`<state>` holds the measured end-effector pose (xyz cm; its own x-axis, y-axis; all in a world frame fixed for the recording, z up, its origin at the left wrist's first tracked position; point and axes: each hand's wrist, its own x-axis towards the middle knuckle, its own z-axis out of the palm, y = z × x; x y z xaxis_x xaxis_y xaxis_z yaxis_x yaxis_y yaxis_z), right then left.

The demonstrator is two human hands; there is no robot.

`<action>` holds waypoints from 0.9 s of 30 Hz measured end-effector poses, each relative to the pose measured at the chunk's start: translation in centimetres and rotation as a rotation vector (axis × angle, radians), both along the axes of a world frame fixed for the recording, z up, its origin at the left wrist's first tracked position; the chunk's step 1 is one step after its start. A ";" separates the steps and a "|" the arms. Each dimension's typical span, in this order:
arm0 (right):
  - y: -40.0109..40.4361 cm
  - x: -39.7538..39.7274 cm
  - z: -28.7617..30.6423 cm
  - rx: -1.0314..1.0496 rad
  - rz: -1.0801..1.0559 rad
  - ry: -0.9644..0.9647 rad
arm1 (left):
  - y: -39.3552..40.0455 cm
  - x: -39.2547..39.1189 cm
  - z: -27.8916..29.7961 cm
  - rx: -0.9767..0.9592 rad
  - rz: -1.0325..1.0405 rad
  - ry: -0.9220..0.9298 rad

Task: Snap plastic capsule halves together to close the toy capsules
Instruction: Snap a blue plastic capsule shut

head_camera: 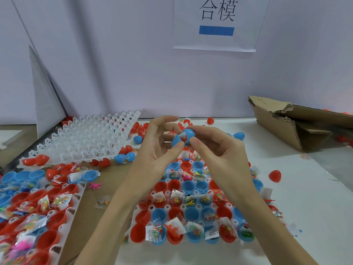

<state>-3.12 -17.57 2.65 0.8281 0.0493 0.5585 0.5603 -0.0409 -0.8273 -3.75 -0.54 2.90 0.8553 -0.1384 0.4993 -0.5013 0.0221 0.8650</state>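
white plastic grid tray of open red and blue capsule halves (pixel 191 190) at 6 o'clock | left hand (pixel 152 155) and right hand (pixel 217 152) pinching one blue plastic toy capsule (pixel 183 137) at centre, halves gaping, packet showing

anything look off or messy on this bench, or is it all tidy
Not tidy. The blue capsule held between left hand and right hand gapes, with a packet showing in the gap. A pink toy and a candy packet lie loose outside the trays. The cardboard box is torn and crumpled.
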 end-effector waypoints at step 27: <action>0.8 0.0 0.0 -0.419 -0.234 -0.170 | -1.5 -0.3 -0.2 -0.129 0.215 0.035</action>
